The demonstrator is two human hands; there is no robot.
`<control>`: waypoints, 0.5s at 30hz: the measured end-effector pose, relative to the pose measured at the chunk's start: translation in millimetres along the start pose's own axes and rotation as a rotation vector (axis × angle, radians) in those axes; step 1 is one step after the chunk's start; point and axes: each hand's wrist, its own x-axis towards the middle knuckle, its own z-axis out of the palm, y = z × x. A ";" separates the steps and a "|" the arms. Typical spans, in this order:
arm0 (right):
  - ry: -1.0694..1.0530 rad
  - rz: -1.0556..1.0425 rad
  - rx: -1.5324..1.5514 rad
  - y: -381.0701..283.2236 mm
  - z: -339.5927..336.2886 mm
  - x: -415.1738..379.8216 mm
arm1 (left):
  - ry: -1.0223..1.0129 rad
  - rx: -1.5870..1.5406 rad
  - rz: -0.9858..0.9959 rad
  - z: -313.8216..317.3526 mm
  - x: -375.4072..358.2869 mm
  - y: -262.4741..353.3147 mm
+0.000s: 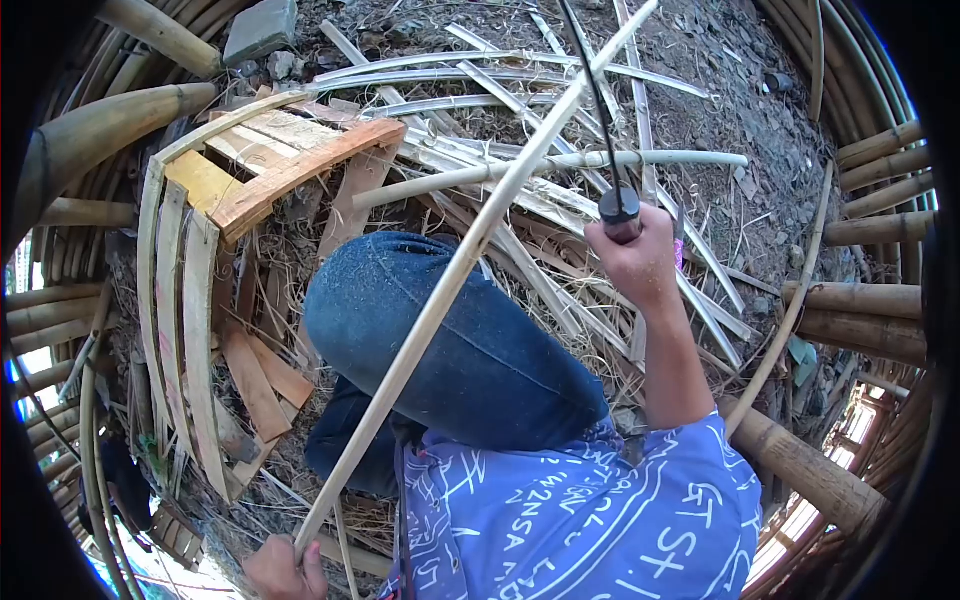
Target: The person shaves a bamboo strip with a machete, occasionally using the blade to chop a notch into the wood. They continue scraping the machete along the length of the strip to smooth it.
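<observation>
My left hand (285,570), at the bottom left, is closed around the lower end of a long pale bamboo strip (430,318). The strip slants up across my bent knee (390,300) to the top of the view. My right hand (640,255) grips the dark round handle of a long knife (620,208). Its thin dark blade, seen nearly edge-on, points away from me and overlaps the strip near its far end. Curly shavings and split bamboo strips (540,270) lie on the ground beyond my knee.
A crate-like wooden frame (300,180) with curved slats stands at the left. Bamboo poles (815,475) and railings surround the spot on both sides. A grey block (262,32) lies at the top left. More strips lie crosswise over the dirt ground (770,180).
</observation>
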 end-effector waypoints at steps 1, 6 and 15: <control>-0.031 0.023 -0.003 -3.7 1.0 -2.0 | 0.003 -0.004 -0.006 -2.4 1.2 4.7; -0.050 -0.108 -0.065 -15.8 7.1 -7.3 | -0.018 -0.073 -0.192 -2.5 2.7 18.6; -0.080 0.008 -0.588 24.9 -12.5 28.9 | 0.005 0.075 -0.032 -3.9 -1.0 8.2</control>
